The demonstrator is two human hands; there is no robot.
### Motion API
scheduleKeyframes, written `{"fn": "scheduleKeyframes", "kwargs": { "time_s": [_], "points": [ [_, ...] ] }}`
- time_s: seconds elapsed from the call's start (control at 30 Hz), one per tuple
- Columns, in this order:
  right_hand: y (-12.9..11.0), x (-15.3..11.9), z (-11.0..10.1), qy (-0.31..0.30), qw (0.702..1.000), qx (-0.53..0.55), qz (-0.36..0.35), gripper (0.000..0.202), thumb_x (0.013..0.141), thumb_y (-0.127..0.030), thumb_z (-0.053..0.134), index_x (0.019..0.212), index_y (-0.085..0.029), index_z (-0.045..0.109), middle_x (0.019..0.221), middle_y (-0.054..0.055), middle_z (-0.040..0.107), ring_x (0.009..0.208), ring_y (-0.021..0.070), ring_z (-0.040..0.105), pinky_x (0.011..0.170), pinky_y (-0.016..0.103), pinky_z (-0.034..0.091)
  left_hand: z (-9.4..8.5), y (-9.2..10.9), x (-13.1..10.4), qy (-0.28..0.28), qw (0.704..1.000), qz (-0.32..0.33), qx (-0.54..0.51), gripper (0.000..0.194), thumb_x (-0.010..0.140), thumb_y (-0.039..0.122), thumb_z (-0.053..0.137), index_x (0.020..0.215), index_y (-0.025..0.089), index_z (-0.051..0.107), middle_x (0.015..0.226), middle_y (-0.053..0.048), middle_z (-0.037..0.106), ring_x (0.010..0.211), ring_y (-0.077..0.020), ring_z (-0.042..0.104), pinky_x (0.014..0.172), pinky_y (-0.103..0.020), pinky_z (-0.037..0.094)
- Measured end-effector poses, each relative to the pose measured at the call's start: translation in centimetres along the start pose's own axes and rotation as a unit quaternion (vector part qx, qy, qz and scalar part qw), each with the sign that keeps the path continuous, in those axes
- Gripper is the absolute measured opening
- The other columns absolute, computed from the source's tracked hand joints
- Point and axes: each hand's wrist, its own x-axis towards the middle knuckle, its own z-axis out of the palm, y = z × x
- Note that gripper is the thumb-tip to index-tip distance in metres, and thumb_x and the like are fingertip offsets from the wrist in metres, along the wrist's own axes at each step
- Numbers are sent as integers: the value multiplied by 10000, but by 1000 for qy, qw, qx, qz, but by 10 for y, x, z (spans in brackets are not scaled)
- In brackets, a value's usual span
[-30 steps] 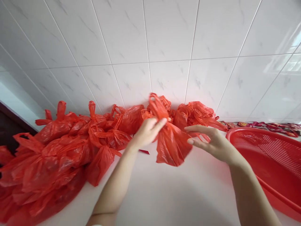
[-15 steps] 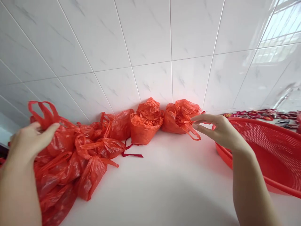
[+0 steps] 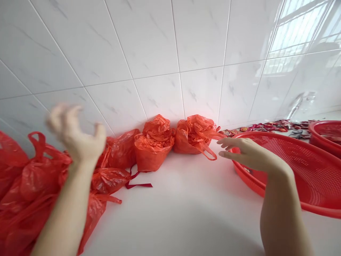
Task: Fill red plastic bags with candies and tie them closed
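My left hand [image 3: 77, 135] is raised over a heap of tied red plastic bags [image 3: 39, 174], fingers spread and blurred, holding nothing. On the other side my right hand [image 3: 243, 153] reaches over the basket's rim with fingers stretched and a gap above the thumb. Its fingertips are beside the handles of a red plastic bag [image 3: 186, 137] with crumpled plastic on top; I cannot make out whether they touch. Just left of that bag stands another open red bag [image 3: 151, 156], filled with crumpled red plastic.
A large red mesh basket [image 3: 306, 177] sits at the right, a second red basket [image 3: 325, 137] behind it. Small wrapped packets [image 3: 277, 126] lie along the tiled wall [image 3: 157, 46]. A dark red ribbon [image 3: 140, 185] lies on the white tabletop [image 3: 181, 213].
My left hand has let go of a bag's handles in the heap, then risen and moved right. My right hand stays by the other bag. The view has turned right.
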Motion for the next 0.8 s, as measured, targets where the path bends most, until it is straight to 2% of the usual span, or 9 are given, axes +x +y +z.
{"fn": "scheduleKeyframes", "kwargs": {
  "time_s": [0.03,0.1,0.17,0.23,0.37,0.43,0.5,0.6,0.8],
  "points": [
    [1,0,0,-20,1000,-6,14,548,864,-590,542,1279,-265,689,1146,99,740,1052,299,697,838,399,570,20,19,-4,-20,998,55,-18,453,693,165,690,1142,146,629,1363,-140,567,1332,-341,483,1176,-524,344],
    [2,-1,1,-49,998,-9,31,574,855,-616,537,1316,-296,664,1160,95,731,1068,303,693,842,394,567,63,59,-16,-118,983,121,-77,243,809,226,629,1044,191,679,1180,-90,670,1188,-278,608,1112,-463,440],
    [0,0,1,-64,997,-5,29,571,860,-628,522,1317,-313,658,1146,92,730,1078,304,687,852,391,562,105,100,-31,-244,947,159,-133,261,876,261,570,1096,201,697,1258,-95,662,1217,-267,616,1091,-432,472],
    [-4,0,0,-72,997,1,22,561,872,-623,506,1311,-309,658,1155,95,724,1098,306,678,870,392,555,142,136,-43,-373,898,173,-157,365,892,280,575,1238,202,665,1440,-111,572,1348,-276,541,1133,-423,444],
    [-7,0,-3,-80,996,2,29,608,881,-616,497,1382,-290,613,1215,108,703,1139,308,655,927,407,535,197,183,-56,-511,838,135,-132,619,904,332,619,1493,217,463,1678,-115,270,1552,-299,248,1252,-436,261],
    [-6,0,-4,-87,995,3,38,638,888,-616,496,1432,-292,574,1258,113,684,1170,308,636,964,419,519,215,190,-60,-559,818,85,-107,779,829,353,718,1529,229,401,1696,-140,209,1555,-347,225,1246,-483,245],
    [-4,1,-4,-91,994,3,53,652,891,-617,501,1457,-296,552,1293,119,664,1195,307,620,987,431,509,228,188,-64,-582,807,40,-92,824,736,334,793,1480,210,461,1636,-199,337,1497,-414,339,1202,-556,286],
    [-2,2,-4,-93,994,6,55,630,896,-609,508,1450,-312,558,1293,114,662,1193,308,620,977,431,516,239,174,-69,-588,802,-21,-101,717,672,353,824,1325,164,595,1471,-246,541,1381,-464,487,1117,-581,374],
    [-3,5,-2,-95,995,4,43,567,897,-567,524,1402,-320,601,1269,108,681,1161,314,642,935,415,536,230,149,-51,-536,799,-113,-248,422,805,473,691,1073,148,704,1179,-152,741,1158,-358,665,984,-427,504]
  ]
}}
